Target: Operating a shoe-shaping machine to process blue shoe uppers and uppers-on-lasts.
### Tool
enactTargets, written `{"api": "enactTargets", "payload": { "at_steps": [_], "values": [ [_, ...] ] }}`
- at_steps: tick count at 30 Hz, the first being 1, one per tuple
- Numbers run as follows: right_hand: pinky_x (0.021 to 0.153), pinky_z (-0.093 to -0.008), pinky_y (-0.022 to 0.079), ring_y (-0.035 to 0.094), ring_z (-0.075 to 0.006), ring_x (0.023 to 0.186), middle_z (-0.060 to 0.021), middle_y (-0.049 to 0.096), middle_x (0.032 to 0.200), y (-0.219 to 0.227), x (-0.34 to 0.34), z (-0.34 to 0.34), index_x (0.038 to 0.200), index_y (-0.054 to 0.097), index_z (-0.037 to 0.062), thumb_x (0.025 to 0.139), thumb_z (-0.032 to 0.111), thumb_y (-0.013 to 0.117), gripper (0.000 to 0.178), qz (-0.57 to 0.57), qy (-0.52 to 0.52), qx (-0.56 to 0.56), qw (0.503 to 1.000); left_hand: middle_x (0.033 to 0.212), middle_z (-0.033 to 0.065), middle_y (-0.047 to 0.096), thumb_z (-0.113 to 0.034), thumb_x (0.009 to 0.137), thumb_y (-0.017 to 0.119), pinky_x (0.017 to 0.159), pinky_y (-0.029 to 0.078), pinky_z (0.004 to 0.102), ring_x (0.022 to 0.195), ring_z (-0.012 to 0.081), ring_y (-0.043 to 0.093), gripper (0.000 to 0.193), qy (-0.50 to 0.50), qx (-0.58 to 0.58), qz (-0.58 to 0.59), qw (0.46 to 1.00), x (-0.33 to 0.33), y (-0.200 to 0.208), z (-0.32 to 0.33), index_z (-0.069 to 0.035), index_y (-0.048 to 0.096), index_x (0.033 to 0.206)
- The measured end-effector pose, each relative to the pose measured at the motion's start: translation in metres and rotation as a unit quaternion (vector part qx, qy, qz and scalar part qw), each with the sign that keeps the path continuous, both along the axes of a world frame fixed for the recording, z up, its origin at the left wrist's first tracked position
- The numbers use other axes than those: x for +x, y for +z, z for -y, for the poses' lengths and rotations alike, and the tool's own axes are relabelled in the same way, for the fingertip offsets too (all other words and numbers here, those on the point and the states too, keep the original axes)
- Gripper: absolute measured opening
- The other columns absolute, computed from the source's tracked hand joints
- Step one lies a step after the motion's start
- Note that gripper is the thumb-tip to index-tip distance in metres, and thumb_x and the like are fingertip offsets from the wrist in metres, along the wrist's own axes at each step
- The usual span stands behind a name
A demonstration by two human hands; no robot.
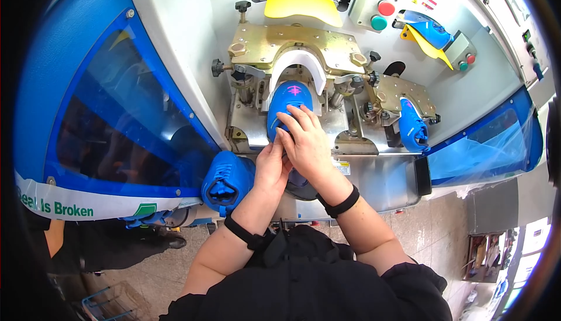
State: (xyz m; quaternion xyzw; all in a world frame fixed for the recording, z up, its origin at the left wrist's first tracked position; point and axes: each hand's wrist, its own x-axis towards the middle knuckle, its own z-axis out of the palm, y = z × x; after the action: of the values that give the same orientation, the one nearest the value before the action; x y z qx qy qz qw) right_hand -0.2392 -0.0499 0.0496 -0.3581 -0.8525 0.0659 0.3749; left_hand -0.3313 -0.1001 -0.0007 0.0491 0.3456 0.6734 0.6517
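A blue shoe [290, 100] with a pink mark on its toe points away from me. Its toe is at the opening of a white U-shaped pad [300, 62] on a metal machine head [269, 41]. My left hand [271, 169] grips the near, left side of the shoe, fingers closed and partly hidden. Across the shoe's upper lies my right hand [306, 144], its fingers bent over the laces and opening. Both hands meet over the heel part, which they mostly cover.
A second blue shoe [222, 182] stands left of my forearm. Another blue shoe [412, 127] sits at the neighbouring station on the right. A red button [385, 8] and a green button [378, 23] are on the back wall. A blue-framed window panel [125, 107] bounds the left.
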Motion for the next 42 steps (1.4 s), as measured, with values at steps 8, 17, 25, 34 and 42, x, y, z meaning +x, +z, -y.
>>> {"api": "enactTargets", "payload": {
  "at_steps": [8, 17, 25, 34, 42],
  "values": [
    [0.099, -0.0458, 0.045, 0.051, -0.0411, 0.119, -0.0172, 0.059, 0.124, 0.003, -0.001, 0.001, 0.118, 0.062, 0.0101, 0.088, 0.024, 0.066, 0.034, 0.016, -0.003, 0.019, 1.000, 0.103, 0.0041, 0.065, -0.039, 0.095, 0.062, 0.076, 0.055, 0.0315, 0.088, 0.0156, 0.066, 0.040, 0.021, -0.027, -0.002, 0.999, 0.001, 0.003, -0.001, -0.005, 0.059, 0.116],
    [0.102, -0.0456, 0.043, 0.047, -0.0417, 0.124, -0.0244, 0.052, 0.133, 0.011, 0.002, -0.003, 0.124, 0.059, 0.0164, 0.091, 0.032, 0.064, 0.038, 0.078, 0.005, -0.013, 0.997, 0.103, 0.0044, 0.064, -0.039, 0.095, 0.062, 0.074, 0.056, 0.0332, 0.086, 0.0166, 0.065, 0.038, 0.038, -0.047, 0.022, 0.998, 0.003, -0.002, -0.003, -0.007, 0.059, 0.115],
    [0.099, -0.0447, 0.046, 0.047, -0.0401, 0.124, -0.0226, 0.050, 0.135, 0.006, 0.004, -0.003, 0.124, 0.058, 0.0162, 0.089, 0.034, 0.065, 0.040, 0.101, -0.009, -0.011, 0.995, 0.104, 0.0056, 0.065, -0.040, 0.096, 0.061, 0.074, 0.055, 0.0336, 0.087, 0.0177, 0.065, 0.040, 0.052, -0.053, 0.027, 0.997, 0.008, -0.003, -0.002, -0.006, 0.059, 0.117],
    [0.099, -0.0461, 0.047, 0.048, -0.0425, 0.124, -0.0266, 0.048, 0.137, 0.001, 0.010, -0.003, 0.125, 0.057, 0.0123, 0.087, 0.040, 0.066, 0.049, 0.106, 0.015, 0.001, 0.994, 0.104, 0.0065, 0.065, -0.045, 0.093, 0.062, 0.076, 0.055, 0.0327, 0.089, 0.0176, 0.065, 0.045, 0.063, -0.053, -0.008, 0.997, 0.009, -0.009, 0.002, -0.006, 0.061, 0.114],
    [0.094, -0.0412, 0.049, 0.057, -0.0342, 0.112, -0.0165, 0.056, 0.131, -0.015, 0.060, -0.015, 0.121, 0.060, 0.0056, 0.088, 0.016, 0.063, 0.035, -0.099, 0.122, -0.007, 0.988, 0.107, 0.0090, 0.066, -0.051, 0.095, 0.057, 0.083, 0.054, 0.0339, 0.101, 0.0212, 0.064, 0.050, 0.015, -0.022, -0.069, 0.997, -0.001, -0.005, 0.010, -0.006, 0.057, 0.117]
  ]
}}
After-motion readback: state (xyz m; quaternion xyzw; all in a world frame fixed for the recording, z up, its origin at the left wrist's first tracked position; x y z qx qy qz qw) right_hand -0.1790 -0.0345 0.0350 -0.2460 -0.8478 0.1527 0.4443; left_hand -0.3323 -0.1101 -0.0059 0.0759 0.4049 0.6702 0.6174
